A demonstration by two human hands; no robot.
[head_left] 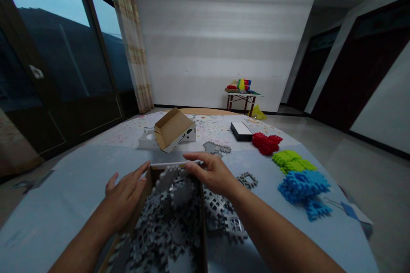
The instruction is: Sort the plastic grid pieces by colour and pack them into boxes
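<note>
An open cardboard box (203, 239) stands in front of me, filled with grey interlocking tile pieces (163, 230), some toothed and some with lattice windows. My left hand (124, 198) rests along the box's left wall, its fingers stretched and the thumb apart. At the far right corner, my right hand (214, 173) has its thumb inside the rim and its index finger beyond it. Its other fingers are mostly hidden. A rounded grey piece (182, 194) lies on top of the heap below the right thumb. More grey pieces (221, 211) lie on the table right of the box.
On the cloth-covered table (80, 179), a tilted cardboard lid (174, 130) leans on a white box (149, 140). A black-and-white box (241, 131) stands farther back. Stacked red pieces (266, 143), green pieces (293, 161) and blue pieces (303, 187) line the right side.
</note>
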